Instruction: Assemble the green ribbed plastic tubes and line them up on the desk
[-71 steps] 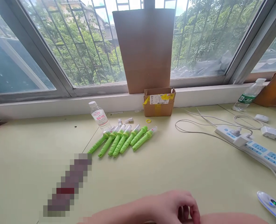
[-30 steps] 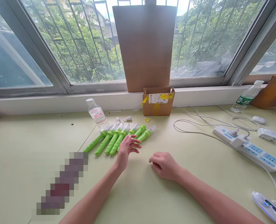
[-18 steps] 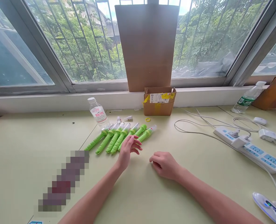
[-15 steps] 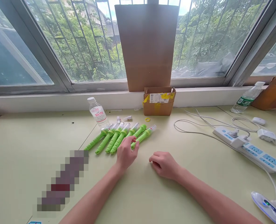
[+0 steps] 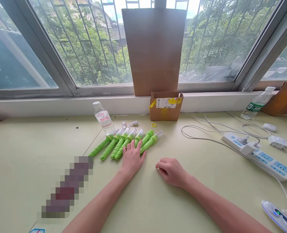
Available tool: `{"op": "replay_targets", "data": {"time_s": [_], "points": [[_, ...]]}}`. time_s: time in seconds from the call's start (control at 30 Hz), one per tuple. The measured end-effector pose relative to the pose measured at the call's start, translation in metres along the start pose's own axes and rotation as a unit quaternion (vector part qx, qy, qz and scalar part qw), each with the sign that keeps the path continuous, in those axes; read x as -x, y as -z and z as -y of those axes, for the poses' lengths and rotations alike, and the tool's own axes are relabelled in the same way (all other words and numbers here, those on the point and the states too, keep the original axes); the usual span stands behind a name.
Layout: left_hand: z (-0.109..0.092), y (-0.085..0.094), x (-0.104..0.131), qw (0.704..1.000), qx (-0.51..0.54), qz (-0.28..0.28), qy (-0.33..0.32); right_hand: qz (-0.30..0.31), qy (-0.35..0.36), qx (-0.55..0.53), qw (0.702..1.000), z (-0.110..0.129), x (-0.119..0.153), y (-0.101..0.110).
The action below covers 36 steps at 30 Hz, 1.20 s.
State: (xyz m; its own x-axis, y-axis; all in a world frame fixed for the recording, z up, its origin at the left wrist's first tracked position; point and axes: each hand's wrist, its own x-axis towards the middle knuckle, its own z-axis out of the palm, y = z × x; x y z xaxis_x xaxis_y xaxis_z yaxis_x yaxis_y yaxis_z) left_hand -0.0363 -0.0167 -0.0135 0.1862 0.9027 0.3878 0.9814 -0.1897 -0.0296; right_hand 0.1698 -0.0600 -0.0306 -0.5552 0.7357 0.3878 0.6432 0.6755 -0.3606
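Observation:
My left hand (image 5: 133, 158) lies over the row of green plastic sticks (image 5: 120, 146) with ridged bodies and clear tips, fingers spread and stretched out. Its fingertips rest on sticks near the right end of the row and hide part of them. The rightmost green stick (image 5: 151, 142) lies slanted just past my left thumb. Resting on the table, my right hand (image 5: 170, 170) is loosely curled, with nothing visible in it. It is apart from the sticks.
A water bottle (image 5: 103, 118) stands behind the sticks. Small white pieces (image 5: 133, 123) and a yellow ring (image 5: 153, 125) lie near a small cardboard box (image 5: 165, 111). At right are a power strip (image 5: 260, 155), cables, another bottle (image 5: 257, 103) and a white device (image 5: 278, 215). A blurred patch (image 5: 67, 187) covers the left.
My left hand has flattened and spread its fingers over the sticks, and a stick near the right end sits differently beneath it. The right hand has stayed in place.

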Motion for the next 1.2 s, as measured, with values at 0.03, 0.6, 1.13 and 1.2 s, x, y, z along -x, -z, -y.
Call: {"op": "replay_targets", "data": {"time_s": [0.03,0.6,1.13,1.2], "points": [[-0.0003,0.0013,0.0000,1.000,-0.005,0.006,0.008,-0.001,-0.001,0.000,1.000,0.0003,0.0000,0.0003],[0.0043,0.0064,-0.0048,0.988,0.135,0.024,0.073,-0.001,-0.003,0.001,1.000,0.0022,-0.0012,0.0011],[0.0029,0.0044,-0.0045,0.968,0.198,-0.152,0.038,0.001,0.004,0.013,1.000,0.0024,-0.0017,0.0012],[0.0048,0.0031,-0.0059,0.976,0.167,-0.126,0.053,0.001,0.003,0.013,1.000,0.0018,-0.0015,0.0004]]}}
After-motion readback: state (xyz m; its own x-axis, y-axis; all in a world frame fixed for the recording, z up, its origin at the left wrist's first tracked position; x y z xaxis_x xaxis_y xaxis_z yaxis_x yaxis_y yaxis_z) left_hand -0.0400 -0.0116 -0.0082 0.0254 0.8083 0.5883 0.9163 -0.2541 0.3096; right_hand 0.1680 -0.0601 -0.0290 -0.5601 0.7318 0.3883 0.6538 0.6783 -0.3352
